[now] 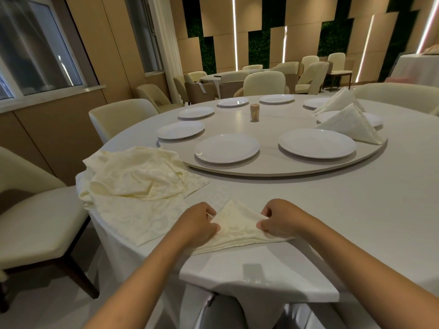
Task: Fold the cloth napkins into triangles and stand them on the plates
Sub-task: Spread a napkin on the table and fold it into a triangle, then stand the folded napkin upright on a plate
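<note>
At the near edge of the round table (308, 210), both hands are on a cream napkin (237, 230) folded into a triangle — left hand (197, 224) pinches its left side, right hand (280, 220) pinches the right, fingers curled onto the cloth. Loose napkin pile (137, 179) sits just left, and on the far right of the turntable (273, 168) two folded napkins (351, 125) stand on plates (376, 121) — the other plates are bare.

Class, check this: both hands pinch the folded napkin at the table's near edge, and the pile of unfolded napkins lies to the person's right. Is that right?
Not quite. The head view shows the left hand and right hand pinching the folded napkin, but the pile of unfolded napkins lies to the person's left, not right.
</note>
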`<move>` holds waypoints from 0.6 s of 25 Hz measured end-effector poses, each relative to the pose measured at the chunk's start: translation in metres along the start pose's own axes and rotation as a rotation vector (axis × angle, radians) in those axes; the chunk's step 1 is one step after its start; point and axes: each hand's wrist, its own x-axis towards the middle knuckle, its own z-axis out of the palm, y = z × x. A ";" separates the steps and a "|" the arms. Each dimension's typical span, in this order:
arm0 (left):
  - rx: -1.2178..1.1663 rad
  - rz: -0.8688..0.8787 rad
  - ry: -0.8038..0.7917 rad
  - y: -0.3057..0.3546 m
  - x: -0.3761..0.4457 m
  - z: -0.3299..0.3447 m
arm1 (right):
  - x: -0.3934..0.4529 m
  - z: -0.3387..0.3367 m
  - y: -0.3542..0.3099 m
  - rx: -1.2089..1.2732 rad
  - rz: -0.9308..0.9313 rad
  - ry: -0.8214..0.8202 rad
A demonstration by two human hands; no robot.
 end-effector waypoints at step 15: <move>-0.278 0.492 -0.193 0.142 0.174 -0.044 | 0.006 -0.067 0.042 0.555 -0.099 0.765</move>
